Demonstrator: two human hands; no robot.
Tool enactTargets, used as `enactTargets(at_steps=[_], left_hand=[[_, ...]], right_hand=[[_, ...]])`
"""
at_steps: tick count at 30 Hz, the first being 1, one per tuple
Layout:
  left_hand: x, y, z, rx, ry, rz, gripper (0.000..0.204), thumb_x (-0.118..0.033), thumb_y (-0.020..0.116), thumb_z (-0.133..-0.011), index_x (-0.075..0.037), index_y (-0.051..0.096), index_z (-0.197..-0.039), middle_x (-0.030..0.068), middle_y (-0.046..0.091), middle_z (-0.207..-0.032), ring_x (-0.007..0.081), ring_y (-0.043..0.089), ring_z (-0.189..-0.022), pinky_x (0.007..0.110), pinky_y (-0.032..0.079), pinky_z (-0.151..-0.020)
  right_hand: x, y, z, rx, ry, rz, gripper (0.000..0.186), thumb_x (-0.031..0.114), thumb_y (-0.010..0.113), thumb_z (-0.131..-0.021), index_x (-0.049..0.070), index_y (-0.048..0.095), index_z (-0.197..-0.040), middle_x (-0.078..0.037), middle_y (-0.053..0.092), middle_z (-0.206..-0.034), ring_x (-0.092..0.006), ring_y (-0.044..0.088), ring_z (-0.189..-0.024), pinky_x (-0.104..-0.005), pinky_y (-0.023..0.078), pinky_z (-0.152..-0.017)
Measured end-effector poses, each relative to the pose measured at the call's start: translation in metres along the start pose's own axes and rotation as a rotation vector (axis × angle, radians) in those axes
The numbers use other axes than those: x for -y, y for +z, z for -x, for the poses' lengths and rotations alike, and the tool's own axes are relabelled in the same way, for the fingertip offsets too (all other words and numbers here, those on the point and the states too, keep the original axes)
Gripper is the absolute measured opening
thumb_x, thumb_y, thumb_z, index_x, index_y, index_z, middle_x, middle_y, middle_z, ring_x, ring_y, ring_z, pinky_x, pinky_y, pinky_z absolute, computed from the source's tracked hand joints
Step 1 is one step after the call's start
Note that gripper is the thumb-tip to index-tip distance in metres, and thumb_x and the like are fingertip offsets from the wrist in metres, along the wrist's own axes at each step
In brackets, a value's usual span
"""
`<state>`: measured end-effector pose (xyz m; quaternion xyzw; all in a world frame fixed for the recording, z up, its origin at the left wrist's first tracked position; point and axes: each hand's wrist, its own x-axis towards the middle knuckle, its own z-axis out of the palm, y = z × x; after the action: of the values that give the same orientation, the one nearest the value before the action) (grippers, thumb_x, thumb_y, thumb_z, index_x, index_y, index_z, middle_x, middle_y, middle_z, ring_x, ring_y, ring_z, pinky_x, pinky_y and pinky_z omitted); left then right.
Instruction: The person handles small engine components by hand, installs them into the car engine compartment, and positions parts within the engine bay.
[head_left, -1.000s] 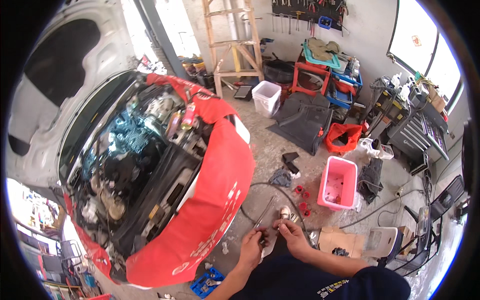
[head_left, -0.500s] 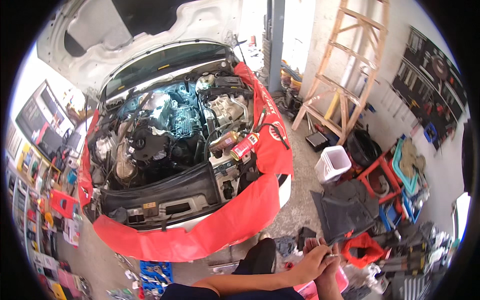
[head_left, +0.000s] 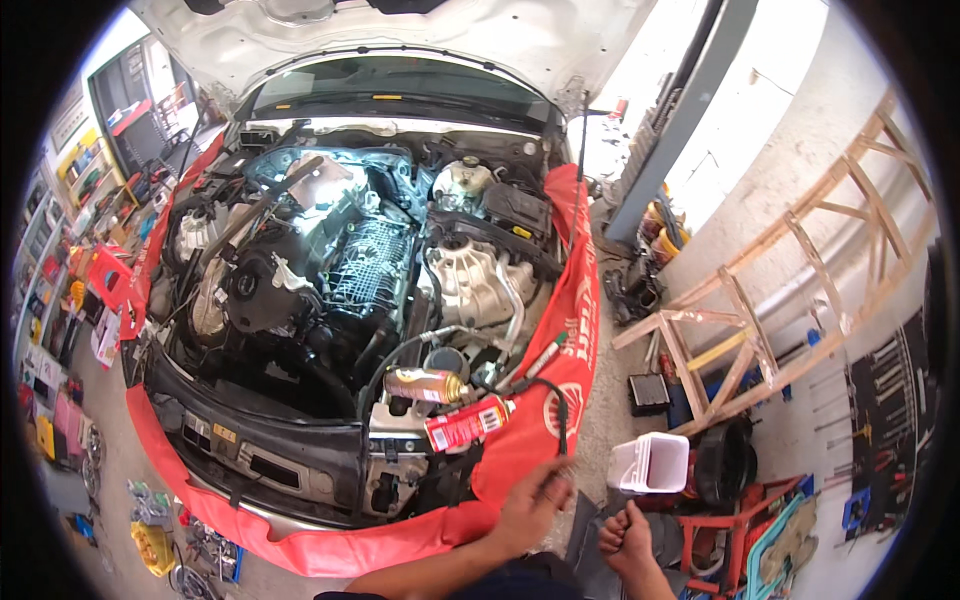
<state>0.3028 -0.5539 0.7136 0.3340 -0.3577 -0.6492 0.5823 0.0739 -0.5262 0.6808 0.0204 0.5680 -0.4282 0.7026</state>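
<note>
Head view: a car [head_left: 290, 430] with its engine bay [head_left: 365, 265] exposed.
Red cover [head_left: 528, 448] drapes the front edge and corner; a white bucket [head_left: 627, 466] stands to the right. The left hand [head_left: 535, 508], loosely bent, overlaps the cover, contact unclear; the right hand [head_left: 628, 542] is curled up, apart from it. I cannot tell whether either pinches anything. A red can [head_left: 467, 423] and gold can [head_left: 424, 385] lie at the bay's near corner. Probably a pause between engine-bay steps; reaching inward would call for avoiding both cans.
</note>
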Motion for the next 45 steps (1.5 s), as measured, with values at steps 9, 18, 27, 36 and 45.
enactTargets(at_steps=[9, 18, 27, 36, 45], left_hand=[[-0.09, -0.136, -0.179, -0.628, 0.168, -0.188, 0.025, -0.019, 0.042, -0.101, -0.001, 0.055, -0.112, 0.0009, 0.058, -0.086, 0.0064, 0.053, -0.07, 0.021, 0.043, -0.063], [-0.108, -0.319, -0.417, -0.831, 0.089, -0.633, 0.034, -0.016, 0.052, -0.094, 0.011, 0.049, -0.113, 0.0174, 0.065, -0.104, 0.0201, 0.067, -0.077, 0.026, 0.054, -0.067], [-0.081, -0.479, -0.615, -0.744, -0.507, -1.393, 0.034, -0.034, 0.069, -0.073, -0.007, 0.072, -0.094, 0.017, 0.069, -0.087, 0.0301, 0.067, -0.077, 0.037, 0.052, -0.074], [-0.02, -0.536, -0.689, -0.903, -0.102, -1.574, 0.031, -0.022, 0.074, -0.068, 0.006, 0.065, -0.08, 0.024, 0.065, -0.08, 0.0369, 0.066, -0.077, 0.04, 0.054, -0.071], [-0.021, -0.548, -0.7, -0.86, -0.199, -1.353, 0.024, -0.009, 0.068, -0.066, 0.008, 0.06, -0.08, 0.0301, 0.062, -0.082, 0.0425, 0.064, -0.079, 0.045, 0.053, -0.074]], right_hand=[[0.151, 0.115, -0.159, 0.184, -0.297, 0.785, 0.048, 0.043, 0.041, -0.098, 0.013, 0.037, -0.061, 0.0, 0.033, -0.051, -0.0108, 0.029, -0.039, -0.0266, 0.019, -0.037], [0.251, 0.422, -0.373, 0.817, -1.39, 1.25, 0.032, 0.012, 0.053, -0.091, 0.002, 0.043, -0.062, -0.016, 0.038, -0.054, -0.0321, 0.042, -0.046, -0.0394, 0.031, -0.045], [0.212, 0.485, -0.455, 0.971, -1.655, 1.34, 0.021, 0.012, 0.057, -0.082, 0.007, 0.044, -0.065, -0.011, 0.044, -0.059, -0.0327, 0.045, -0.05, -0.0417, 0.034, -0.046], [0.231, 0.497, -0.455, 1.267, -1.205, 1.314, 0.025, 0.021, 0.051, -0.089, 0.002, 0.049, -0.074, -0.009, 0.05, -0.059, -0.0224, 0.047, -0.045, -0.0375, 0.036, -0.041], [0.218, 0.505, -0.466, 1.28, -1.249, 1.197, 0.026, 0.013, 0.049, -0.088, 0.002, 0.047, -0.064, -0.009, 0.045, -0.055, -0.0222, 0.045, -0.043, -0.0331, 0.037, -0.042]])
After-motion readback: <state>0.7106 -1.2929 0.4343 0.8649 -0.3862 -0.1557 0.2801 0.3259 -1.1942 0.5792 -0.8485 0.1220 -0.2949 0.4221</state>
